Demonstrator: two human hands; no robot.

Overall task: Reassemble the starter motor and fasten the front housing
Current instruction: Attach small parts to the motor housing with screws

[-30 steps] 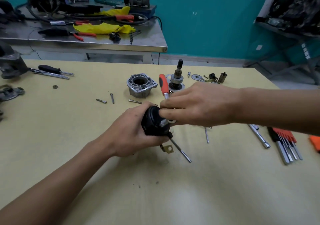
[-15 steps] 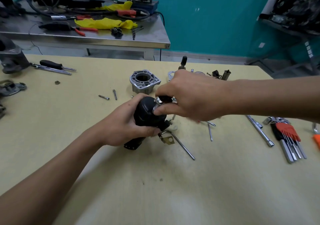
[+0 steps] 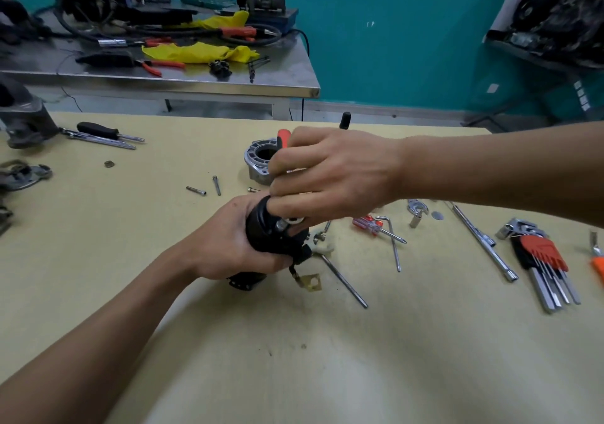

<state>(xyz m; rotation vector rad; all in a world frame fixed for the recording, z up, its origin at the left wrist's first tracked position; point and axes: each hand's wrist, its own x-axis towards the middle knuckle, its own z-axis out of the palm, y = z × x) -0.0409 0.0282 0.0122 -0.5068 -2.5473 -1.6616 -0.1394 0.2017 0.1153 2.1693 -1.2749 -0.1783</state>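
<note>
We work at a yellow worktop (image 3: 392, 358), with a cluttered steel table (image 3: 196, 77) behind it. On our right lie a hex key set (image 3: 542, 260), a long socket wrench (image 3: 483, 237) and a small red screwdriver (image 3: 369, 222). Two loose bolts (image 3: 196, 190) lie left of centre. Our right hand (image 3: 333, 175) hides part of the grey front housing (image 3: 258, 158), which stands mouth-up just behind it. Our left hand (image 3: 228, 243) wraps round the black starter motor (image 3: 261, 237), held upright near centre. The right hand, directly above, grips a red-handled screwdriver (image 3: 283, 137), its fingertips touching the motor's top.
</note>
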